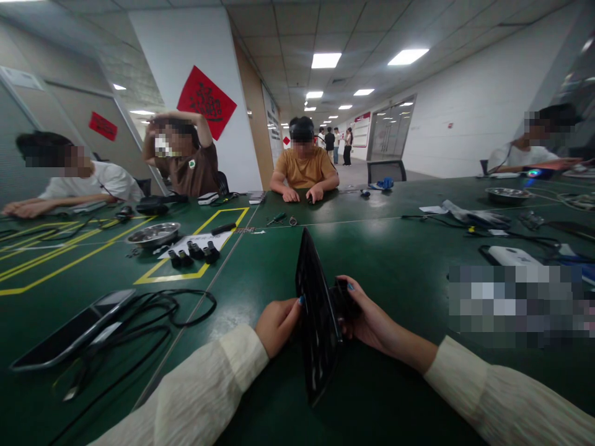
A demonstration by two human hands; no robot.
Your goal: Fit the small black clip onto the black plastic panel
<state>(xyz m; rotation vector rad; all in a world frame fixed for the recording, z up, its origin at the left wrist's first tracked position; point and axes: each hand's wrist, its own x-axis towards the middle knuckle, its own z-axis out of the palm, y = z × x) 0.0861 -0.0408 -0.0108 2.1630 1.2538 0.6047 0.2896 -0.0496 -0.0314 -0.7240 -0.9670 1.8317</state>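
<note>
A thin black screen [317, 322] with a glossy face stands nearly edge-on to me above the green table, tilted a little. My left hand [277, 327] is closed at its left side, the thumb with a blue nail pressed on the edge; the other fingers are hidden. Behind the screen, on its right, a dark block-like part [343, 300] sticks out, perhaps a mount. My right hand [375, 317] is wrapped round this part, thumb on top and fingertips underneath. Whether the part is fixed to the screen cannot be made out.
On the green table [260, 260] lie a tablet-like device [74, 331] and black cables [153, 303] at left. Beyond are a metal bowl [153, 234], several black knob-like parts [194, 253] and a screwdriver [277, 218]. At right lies a white device [515, 257]. Other people sit round the table.
</note>
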